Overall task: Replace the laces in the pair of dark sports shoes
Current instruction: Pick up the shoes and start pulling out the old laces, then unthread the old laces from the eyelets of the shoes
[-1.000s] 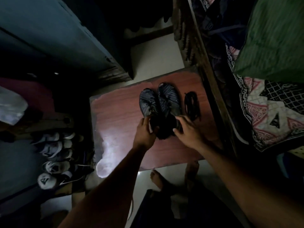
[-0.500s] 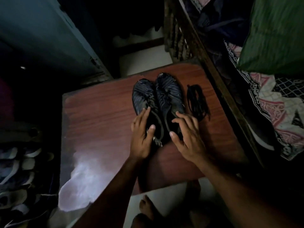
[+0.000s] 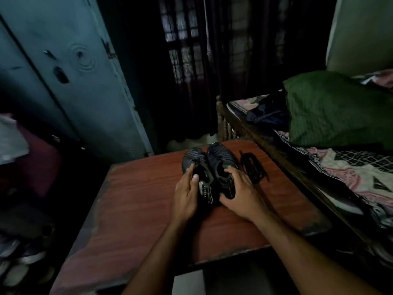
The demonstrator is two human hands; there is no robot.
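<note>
Gripping 1 shoe each, our left hand (image 3: 187, 193) and right hand (image 3: 240, 194) have slid from resting on top to clasp the heels of the dark sports shoes (image 3: 209, 167); unlacing can begin.

My right hand (image 3: 240, 193) covers the right shoe's (image 3: 221, 161) heel; I can't read the left shoe's (image 3: 194, 160) heel lettering (too dark, too small)

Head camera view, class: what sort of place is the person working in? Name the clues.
Most likely a bedroom at home. A bed with a patterned sheet and a green pillow stands beside the wooden table, a blue metal cupboard is behind, and shoes are piled by the wall.
</note>
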